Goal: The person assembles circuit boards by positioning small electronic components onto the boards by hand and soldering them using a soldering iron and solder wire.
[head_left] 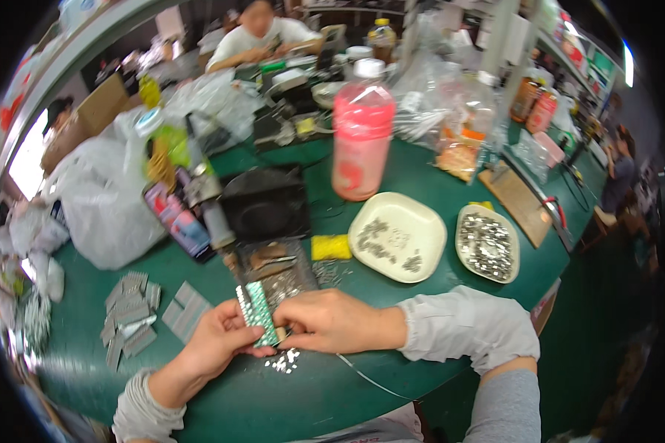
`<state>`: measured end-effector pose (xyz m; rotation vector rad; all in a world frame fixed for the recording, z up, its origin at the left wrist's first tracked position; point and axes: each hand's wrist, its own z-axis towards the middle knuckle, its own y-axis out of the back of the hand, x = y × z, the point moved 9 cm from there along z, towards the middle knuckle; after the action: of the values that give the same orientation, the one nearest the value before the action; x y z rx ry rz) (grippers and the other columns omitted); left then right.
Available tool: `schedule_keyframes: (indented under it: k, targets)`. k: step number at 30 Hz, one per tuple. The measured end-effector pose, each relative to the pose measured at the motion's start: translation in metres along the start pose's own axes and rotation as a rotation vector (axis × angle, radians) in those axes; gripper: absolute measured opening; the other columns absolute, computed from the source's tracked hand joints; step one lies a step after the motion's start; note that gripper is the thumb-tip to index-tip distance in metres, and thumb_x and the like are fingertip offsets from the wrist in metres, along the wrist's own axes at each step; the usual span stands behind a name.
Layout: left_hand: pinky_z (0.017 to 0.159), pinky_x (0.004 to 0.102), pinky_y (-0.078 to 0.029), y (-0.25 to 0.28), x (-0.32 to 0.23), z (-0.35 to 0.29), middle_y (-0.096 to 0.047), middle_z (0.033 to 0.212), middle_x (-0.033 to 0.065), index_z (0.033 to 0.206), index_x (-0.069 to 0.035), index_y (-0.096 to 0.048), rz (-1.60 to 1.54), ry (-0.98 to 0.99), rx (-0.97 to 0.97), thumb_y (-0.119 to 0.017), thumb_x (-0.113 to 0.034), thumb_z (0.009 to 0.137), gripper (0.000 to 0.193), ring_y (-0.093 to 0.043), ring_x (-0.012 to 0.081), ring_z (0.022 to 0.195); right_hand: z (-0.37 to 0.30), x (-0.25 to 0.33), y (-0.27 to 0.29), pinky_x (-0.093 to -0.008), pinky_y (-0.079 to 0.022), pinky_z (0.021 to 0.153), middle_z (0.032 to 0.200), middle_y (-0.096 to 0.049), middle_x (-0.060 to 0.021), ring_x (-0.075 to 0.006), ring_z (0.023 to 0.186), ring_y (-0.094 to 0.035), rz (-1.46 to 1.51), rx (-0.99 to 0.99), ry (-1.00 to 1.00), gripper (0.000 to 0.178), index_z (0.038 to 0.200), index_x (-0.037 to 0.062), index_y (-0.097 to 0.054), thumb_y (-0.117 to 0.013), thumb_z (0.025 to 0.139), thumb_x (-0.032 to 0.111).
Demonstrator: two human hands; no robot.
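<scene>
My left hand (218,334) grips a narrow green panel (258,306) dotted with rows of small shiny pieces, its thumb lying across the lower end. Against the panel's right side, my right hand (325,319) has its fingers curled together. A small tan bit (281,334) shows by those fingertips; whether they pinch it or something else is hidden. Loose silvery pieces (284,361) are scattered on the table just below both hands. Beyond the panel lies a dark tray (297,277) with more small metal bits in it.
A cream tray (432,258) of small parts and a cream bowl (459,255) of silvery pieces sit to the right. Grey slotted strips (131,314) are piled left. A pink-wrapped bottle (362,140) stands behind. Across the table sits another person (262,37).
</scene>
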<state>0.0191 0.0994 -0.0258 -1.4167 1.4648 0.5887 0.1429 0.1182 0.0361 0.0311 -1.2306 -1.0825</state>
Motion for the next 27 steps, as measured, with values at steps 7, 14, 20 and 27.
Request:
schedule_keyframes:
  k: [7, 14, 20, 27]
  targets:
    - [0.069, 0.0254, -0.057, -0.003, -0.004, -0.002, -0.066, 0.097, 0.0117, 0.104, 0.001, -0.051, -0.038, 0.036, 0.013, -0.059, -0.003, 0.089, 0.017, -0.068, 0.0181, 0.079, 0.004, -0.018, 0.004, -0.022, -0.051, 0.06, 0.09, -0.066, -0.0051, -0.0106, 0.082, -0.065, 0.286, 0.302, -0.458, 0.017, 0.094, 0.0035, -0.052, -0.064, 0.083, -0.001]
    - [0.066, 0.0226, -0.056, 0.004, -0.01, 0.002, -0.065, 0.09, 0.0078, 0.092, -0.002, -0.049, -0.01, 0.024, -0.052, -0.059, -0.005, 0.09, 0.011, -0.067, 0.0158, 0.078, 0.001, -0.016, 0.0, -0.0222, -0.042, 0.047, 0.06, -0.062, -0.0039, -0.0097, 0.052, -0.061, 0.341, 0.284, -0.735, 0.012, 0.086, 0.0033, -0.051, -0.063, 0.085, 0.006]
    - [0.066, 0.0239, -0.056, 0.004, -0.025, 0.001, -0.065, 0.092, 0.0096, 0.098, -0.002, -0.05, -0.043, -0.106, -0.018, -0.057, -0.002, 0.09, 0.01, -0.068, 0.0172, 0.078, 0.009, 0.001, 0.02, -0.0215, -0.033, 0.039, 0.053, -0.053, 0.001, -0.0045, 0.042, -0.048, 0.07, -0.039, -0.415, 0.013, 0.081, 0.0028, -0.051, -0.064, 0.083, 0.002]
    - [0.065, 0.0232, -0.056, 0.005, -0.036, 0.0, -0.065, 0.092, 0.0097, 0.097, -0.001, -0.05, -0.064, -0.175, -0.027, -0.058, 0.0, 0.089, 0.011, -0.068, 0.017, 0.079, 0.009, 0.006, 0.025, -0.0189, -0.028, 0.038, 0.051, -0.047, 0.0041, -0.001, 0.04, -0.041, 0.039, -0.133, -0.298, 0.016, 0.077, 0.0028, -0.051, -0.066, 0.078, -0.002]
